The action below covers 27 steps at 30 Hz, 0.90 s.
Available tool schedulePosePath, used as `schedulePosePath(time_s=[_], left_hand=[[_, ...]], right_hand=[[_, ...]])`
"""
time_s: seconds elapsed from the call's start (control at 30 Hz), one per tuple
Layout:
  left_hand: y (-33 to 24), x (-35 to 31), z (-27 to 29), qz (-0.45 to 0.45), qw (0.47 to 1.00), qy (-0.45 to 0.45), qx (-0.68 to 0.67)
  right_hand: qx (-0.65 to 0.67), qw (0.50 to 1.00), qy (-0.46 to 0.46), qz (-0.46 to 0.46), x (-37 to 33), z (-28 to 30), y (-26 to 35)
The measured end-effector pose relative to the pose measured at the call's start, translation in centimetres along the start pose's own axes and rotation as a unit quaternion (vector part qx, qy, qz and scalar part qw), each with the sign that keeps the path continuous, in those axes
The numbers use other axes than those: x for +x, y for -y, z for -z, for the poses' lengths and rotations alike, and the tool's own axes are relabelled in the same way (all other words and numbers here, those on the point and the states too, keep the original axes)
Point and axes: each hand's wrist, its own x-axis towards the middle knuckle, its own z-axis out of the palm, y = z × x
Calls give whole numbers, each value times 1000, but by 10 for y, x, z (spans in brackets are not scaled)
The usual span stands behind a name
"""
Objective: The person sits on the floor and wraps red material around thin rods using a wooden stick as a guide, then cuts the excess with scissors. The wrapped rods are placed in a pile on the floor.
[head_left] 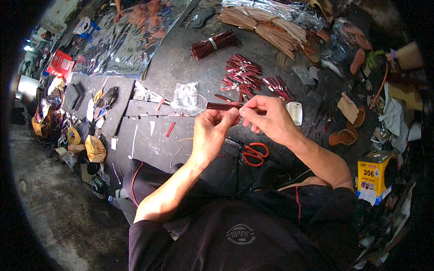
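My left hand [209, 134] pinches a dark red strip [220, 106] between thumb and fingers, holding it crosswise above the worktable. Close by its right end, the thumb and fingertips of my right hand [270, 118] are pressed together; whatever they grip is too small to make out. Just beyond the hands lies a heap of short dark red strips [242, 72] with pale bits among them, and a smaller group of such strips [279, 88] is to its right. Orange-handled scissors [254, 154] rest below my hands, their blades partly hidden.
A banded dark red bundle [214, 44] and a long tan bundle [271, 31] lie farther back. Left of my hands is a clear plastic bag [184, 95]; a small white tray [294, 114] sits right. A yellow can [373, 175] stands far right. Another person's hand [118, 16] shows top left.
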Motion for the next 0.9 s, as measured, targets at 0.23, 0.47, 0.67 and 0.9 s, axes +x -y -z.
schedulePosePath(time_s=[0.23,0.47,0.67,0.9], left_hand=[[1,1,0,-72,996,-40,-35],[-3,1,5,-98,994,-55,-9],[0,6,9,-18,997,-49,-57],[4,15,8,74,989,-12,-126]], right_hand=[[1,998,-17,53,-12,-1,10],[-7,998,-15,69,-9,3,4],[47,998,35,16,0,8,1],[37,997,70,7,17,29,-17]])
